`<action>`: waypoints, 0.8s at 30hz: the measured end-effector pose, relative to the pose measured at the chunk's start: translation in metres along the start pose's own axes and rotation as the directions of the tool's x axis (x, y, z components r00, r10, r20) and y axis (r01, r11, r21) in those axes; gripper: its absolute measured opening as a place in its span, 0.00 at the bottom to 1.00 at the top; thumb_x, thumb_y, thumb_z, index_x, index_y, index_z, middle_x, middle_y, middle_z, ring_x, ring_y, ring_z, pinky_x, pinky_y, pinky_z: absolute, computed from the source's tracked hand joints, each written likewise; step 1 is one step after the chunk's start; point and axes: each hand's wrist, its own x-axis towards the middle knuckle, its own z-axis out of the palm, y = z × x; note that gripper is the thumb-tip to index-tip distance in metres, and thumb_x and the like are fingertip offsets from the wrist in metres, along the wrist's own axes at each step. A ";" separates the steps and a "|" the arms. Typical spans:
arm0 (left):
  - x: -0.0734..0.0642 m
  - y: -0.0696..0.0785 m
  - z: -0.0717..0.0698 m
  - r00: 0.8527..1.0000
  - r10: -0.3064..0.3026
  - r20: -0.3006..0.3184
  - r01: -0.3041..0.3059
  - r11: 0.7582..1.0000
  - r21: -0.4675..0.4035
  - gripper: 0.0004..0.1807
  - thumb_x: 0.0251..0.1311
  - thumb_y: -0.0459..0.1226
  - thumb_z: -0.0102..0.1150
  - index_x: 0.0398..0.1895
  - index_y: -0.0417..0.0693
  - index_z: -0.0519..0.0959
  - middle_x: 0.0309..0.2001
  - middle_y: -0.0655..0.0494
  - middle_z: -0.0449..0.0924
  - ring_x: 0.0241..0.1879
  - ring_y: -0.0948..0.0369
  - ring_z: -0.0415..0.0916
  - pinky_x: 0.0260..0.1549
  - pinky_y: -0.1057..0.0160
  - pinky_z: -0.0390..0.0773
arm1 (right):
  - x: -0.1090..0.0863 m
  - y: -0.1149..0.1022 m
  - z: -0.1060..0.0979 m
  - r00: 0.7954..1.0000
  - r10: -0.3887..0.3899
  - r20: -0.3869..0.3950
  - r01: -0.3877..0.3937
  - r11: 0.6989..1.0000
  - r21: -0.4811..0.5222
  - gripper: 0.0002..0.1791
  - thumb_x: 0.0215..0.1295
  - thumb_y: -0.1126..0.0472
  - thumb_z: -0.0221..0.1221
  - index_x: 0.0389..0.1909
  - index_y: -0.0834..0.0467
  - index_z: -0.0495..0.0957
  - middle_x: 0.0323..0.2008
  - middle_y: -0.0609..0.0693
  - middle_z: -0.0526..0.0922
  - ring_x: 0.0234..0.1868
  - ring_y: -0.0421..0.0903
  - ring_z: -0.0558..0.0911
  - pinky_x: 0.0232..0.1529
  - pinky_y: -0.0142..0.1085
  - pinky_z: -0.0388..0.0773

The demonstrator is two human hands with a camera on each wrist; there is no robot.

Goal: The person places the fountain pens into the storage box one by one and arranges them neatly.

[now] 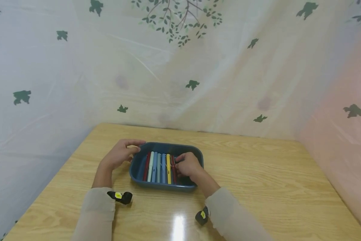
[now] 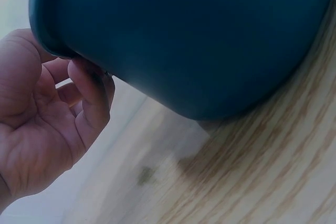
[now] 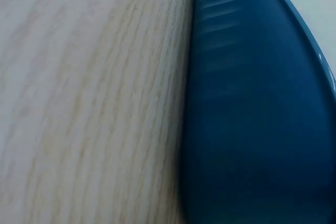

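Observation:
A dark blue plastic basin (image 1: 168,187) with rounded corners stands on the table. Inside it, several pens lie side by side: dark red (image 1: 146,166), pale mint (image 1: 150,166), blue and teal ones, a yellow pen (image 1: 168,169) and another dark red pen (image 1: 173,170) at the right end of the row. My left hand (image 1: 121,154) grips the basin's rim at the back left corner; the left wrist view shows its fingers (image 2: 89,93) curled below the rim. Reaching over the right side, my right hand (image 1: 189,164) pinches the rightmost dark red pen, its fingertips partly hidden.
The wooden table (image 1: 259,174) extends around the basin, farthest to the right. Pale curtains (image 1: 168,67) with leaf and bird prints hang behind the table and along both sides. Black wrist cameras (image 1: 124,197) sit on both sleeves. The right wrist view shows the basin's outer wall (image 3: 252,103).

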 end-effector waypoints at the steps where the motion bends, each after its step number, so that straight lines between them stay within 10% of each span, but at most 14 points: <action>1: 0.000 0.000 0.000 1.000 -0.002 -0.002 0.002 1.000 -0.003 0.22 0.73 0.33 0.51 0.68 0.43 0.76 0.65 0.40 0.74 0.48 0.51 0.75 0.37 0.54 0.81 | 0.000 0.000 0.000 1.000 0.003 0.005 -0.003 1.000 0.004 0.14 0.65 0.76 0.56 0.51 0.71 0.78 0.35 0.60 0.84 0.29 0.47 0.84 0.32 0.39 0.84; 24: -0.001 0.002 -0.001 1.000 -0.021 0.000 0.021 1.000 -0.004 0.22 0.74 0.33 0.51 0.68 0.43 0.76 0.63 0.40 0.75 0.46 0.51 0.76 0.39 0.54 0.81 | 0.003 -0.003 0.005 1.000 0.024 0.000 -0.024 0.999 -0.023 0.19 0.59 0.79 0.62 0.52 0.69 0.77 0.37 0.60 0.83 0.31 0.48 0.86 0.31 0.38 0.85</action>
